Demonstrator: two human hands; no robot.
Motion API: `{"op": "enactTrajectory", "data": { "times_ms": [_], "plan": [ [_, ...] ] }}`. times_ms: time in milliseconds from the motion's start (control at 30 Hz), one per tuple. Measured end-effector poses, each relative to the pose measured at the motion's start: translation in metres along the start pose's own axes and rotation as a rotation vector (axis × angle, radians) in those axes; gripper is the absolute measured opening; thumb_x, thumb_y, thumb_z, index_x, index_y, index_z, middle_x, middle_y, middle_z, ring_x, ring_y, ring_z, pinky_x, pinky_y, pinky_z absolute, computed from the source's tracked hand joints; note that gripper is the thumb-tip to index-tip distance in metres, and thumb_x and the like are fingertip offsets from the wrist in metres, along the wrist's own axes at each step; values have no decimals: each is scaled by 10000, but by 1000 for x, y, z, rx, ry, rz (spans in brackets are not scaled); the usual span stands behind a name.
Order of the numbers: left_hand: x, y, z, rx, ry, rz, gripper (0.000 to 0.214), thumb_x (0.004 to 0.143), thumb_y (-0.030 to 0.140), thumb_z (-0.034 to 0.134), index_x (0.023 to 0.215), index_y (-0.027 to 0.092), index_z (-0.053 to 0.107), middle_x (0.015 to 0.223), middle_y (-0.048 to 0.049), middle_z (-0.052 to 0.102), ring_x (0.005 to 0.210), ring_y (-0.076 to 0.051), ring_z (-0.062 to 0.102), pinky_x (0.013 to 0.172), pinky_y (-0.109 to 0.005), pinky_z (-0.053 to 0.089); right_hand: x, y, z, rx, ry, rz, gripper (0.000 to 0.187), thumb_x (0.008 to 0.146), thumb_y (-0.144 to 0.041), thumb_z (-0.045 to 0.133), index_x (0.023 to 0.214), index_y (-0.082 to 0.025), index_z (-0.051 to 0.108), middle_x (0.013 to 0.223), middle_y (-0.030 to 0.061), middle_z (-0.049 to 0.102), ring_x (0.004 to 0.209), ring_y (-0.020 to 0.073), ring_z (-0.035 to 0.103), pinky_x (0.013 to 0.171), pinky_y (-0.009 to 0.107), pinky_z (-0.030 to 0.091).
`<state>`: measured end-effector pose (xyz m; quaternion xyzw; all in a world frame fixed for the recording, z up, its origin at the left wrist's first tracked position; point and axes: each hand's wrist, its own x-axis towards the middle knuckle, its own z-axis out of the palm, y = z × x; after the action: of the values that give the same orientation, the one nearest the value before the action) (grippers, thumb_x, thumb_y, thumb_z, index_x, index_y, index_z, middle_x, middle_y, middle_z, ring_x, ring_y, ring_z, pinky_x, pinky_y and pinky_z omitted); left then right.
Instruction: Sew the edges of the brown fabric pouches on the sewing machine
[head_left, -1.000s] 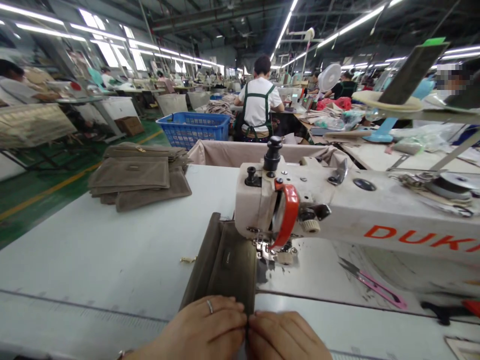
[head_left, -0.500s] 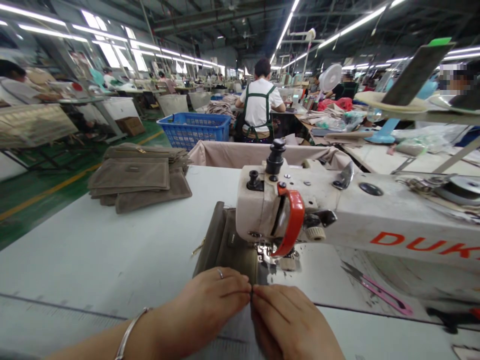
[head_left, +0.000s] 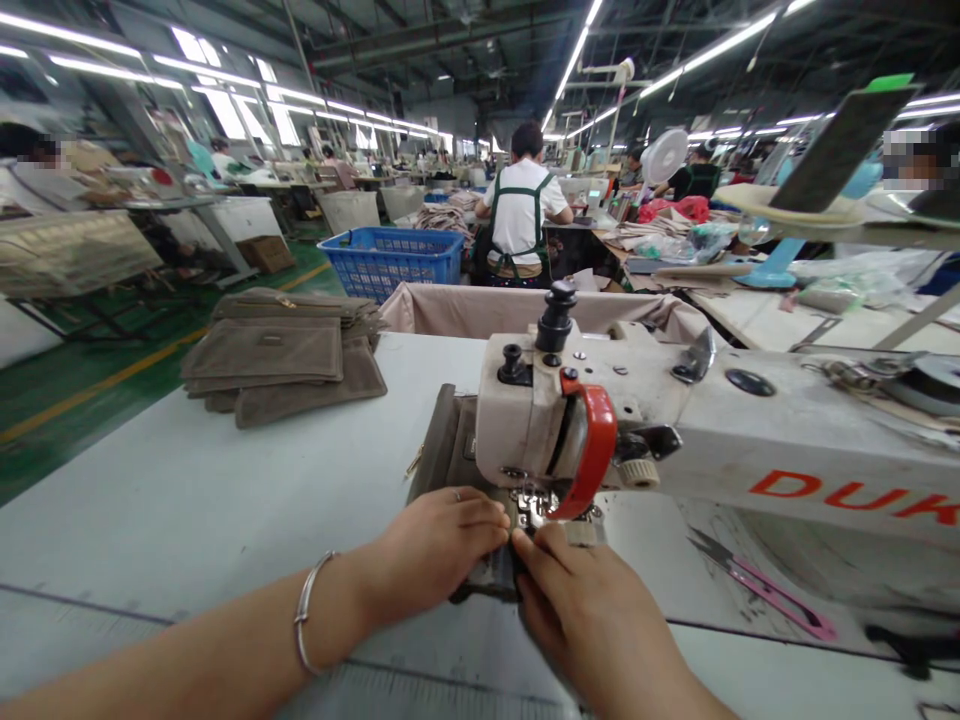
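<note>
My left hand (head_left: pixel 431 545) lies palm-down on the brown fabric panel (head_left: pixel 442 455), fingers curled and pressing it flat against the sewing machine bed so it cannot skew. My right hand (head_left: pixel 581 610) comes in from the other side, fingertips pinched on the panel's near edge just in front of the presser foot (head_left: pixel 534 508); the two hands meet there because that is where the seam line has to be kept straight. The panel runs away from me under the head of the sewing machine (head_left: pixel 675 430), most of it lying to the left of the needle, its far end showing beyond the head. The red guard (head_left: pixel 592 450) hangs just above my fingertips. A stack of matching brown panels (head_left: pixel 281 355) waits well apart at the far left of the white table (head_left: pixel 187 490). Pink thread snips (head_left: pixel 757 585) lie on the bed to my right, near but untouched.
</note>
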<state>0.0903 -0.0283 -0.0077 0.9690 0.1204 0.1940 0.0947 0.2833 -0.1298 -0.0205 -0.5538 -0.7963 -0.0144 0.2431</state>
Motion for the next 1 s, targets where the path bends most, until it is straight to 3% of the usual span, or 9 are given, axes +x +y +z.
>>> {"op": "enactTrajectory", "data": {
  "times_ms": [200, 400, 667, 833, 1000],
  "plan": [
    [14, -9, -3, 18, -18, -89, 205, 967, 124, 464, 1016, 179, 655, 1058, -31, 701, 1007, -175, 650, 951, -307, 517, 1, 6, 8, 18, -50, 62, 394, 899, -136, 498, 1288, -155, 557, 1020, 108, 636, 952, 290, 597, 806, 462, 543],
    [22, -15, -5, 19, -37, -162, 185, 919, 93, 537, 914, 194, 691, 931, -9, 714, 992, -188, 661, 965, -311, 503, 0, 7, 11, 45, -52, 82, 345, 931, -149, 460, 1258, -153, 573, 1043, 120, 626, 1021, 299, 575, 873, 489, 518],
    [25, -15, -6, 44, -39, -182, 221, 889, 43, 538, 933, 193, 695, 982, -15, 711, 1021, -204, 645, 970, -324, 493, 2, 5, 8, 56, -47, 108, 316, 918, -140, 486, 1210, -159, 606, 1008, 99, 630, 976, 284, 571, 858, 463, 518],
    [21, 4, -10, 86, -21, -318, 192, 895, 77, 521, 1010, 159, 652, 1045, -73, 667, 1026, -254, 603, 962, -426, 487, 3, 4, 4, 87, -24, 105, 337, 900, -119, 503, 1215, -167, 614, 1024, 97, 630, 941, 272, 561, 830, 439, 516],
    [11, 32, -15, -17, -106, -447, 239, 878, 198, 596, 1110, 147, 627, 1119, -109, 599, 1063, -275, 566, 950, -463, 502, 4, 4, 1, 88, -33, 117, 334, 891, -109, 511, 1194, -181, 631, 994, 92, 635, 919, 255, 555, 807, 403, 513]
  ]
}}
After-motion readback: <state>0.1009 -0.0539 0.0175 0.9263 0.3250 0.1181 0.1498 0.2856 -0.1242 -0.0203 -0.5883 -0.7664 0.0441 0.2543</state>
